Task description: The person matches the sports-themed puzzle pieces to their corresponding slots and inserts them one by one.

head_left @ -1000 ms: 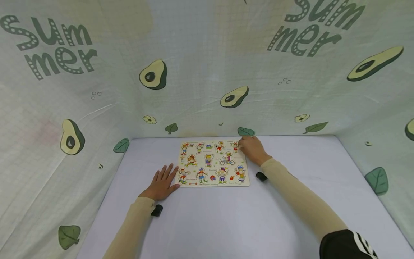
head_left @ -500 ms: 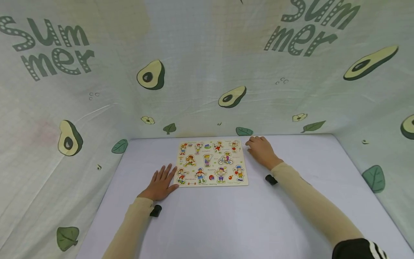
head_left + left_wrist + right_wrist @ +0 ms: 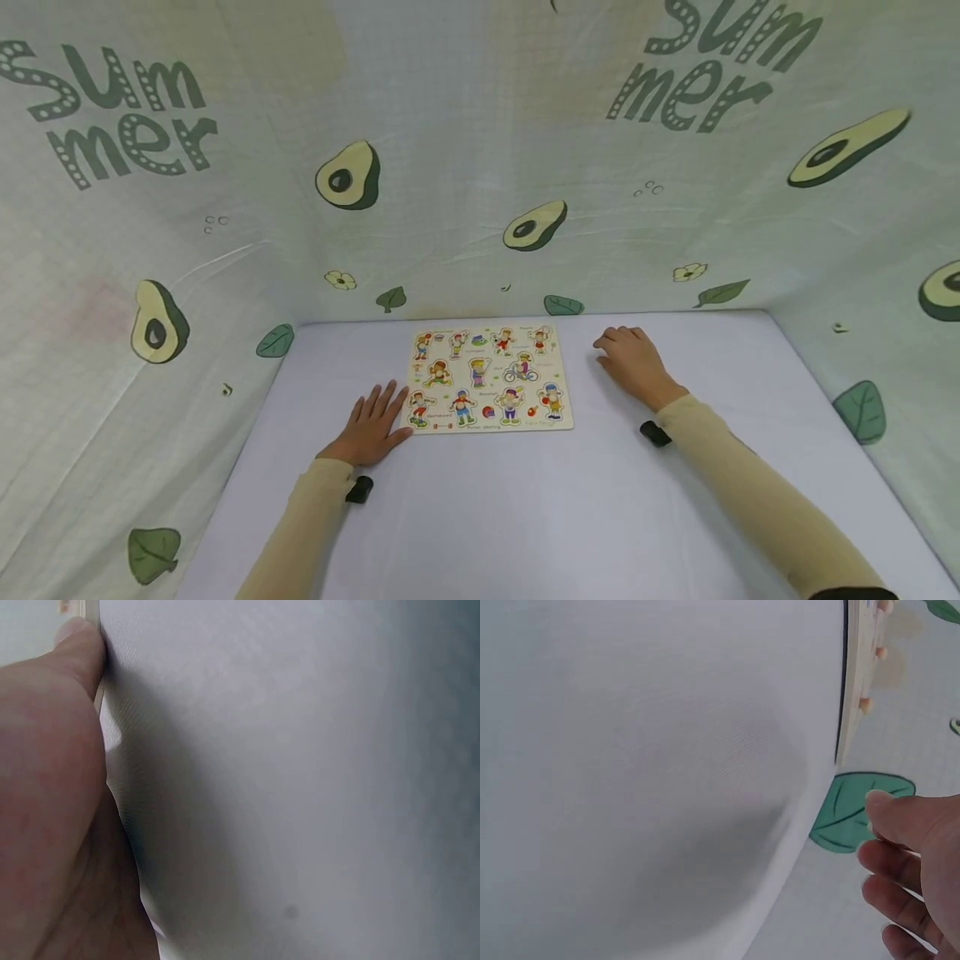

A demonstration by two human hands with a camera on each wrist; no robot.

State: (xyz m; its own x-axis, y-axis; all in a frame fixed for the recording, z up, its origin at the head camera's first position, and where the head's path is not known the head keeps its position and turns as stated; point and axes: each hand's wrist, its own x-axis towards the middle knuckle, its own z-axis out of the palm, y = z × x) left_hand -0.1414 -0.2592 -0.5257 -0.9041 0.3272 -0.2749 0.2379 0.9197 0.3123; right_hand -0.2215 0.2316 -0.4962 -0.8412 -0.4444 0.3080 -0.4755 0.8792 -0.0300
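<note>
A wooden peg puzzle board (image 3: 491,383) with pictures of children at sports lies flat on the white table. All the figure pieces in view sit in their places, and small knobs (image 3: 866,705) stick up from them in the right wrist view. My left hand (image 3: 367,427) lies with fingers spread at the board's left edge, and its thumb (image 3: 82,649) touches the board's edge in the left wrist view. My right hand (image 3: 633,364) is off to the right of the board, fingers loosely bent, with nothing between them.
The white table (image 3: 480,517) reaches back to a hanging cloth (image 3: 450,125) printed with avocados, leaves and lettering. The cloth also hangs along the left and right sides. A black wrist camera (image 3: 656,433) sits under the right wrist, another (image 3: 360,489) by the left.
My right hand has left the board's upper right corner and moved right and toward me, uncovering the figure there. The left hand has stayed at the board's left edge.
</note>
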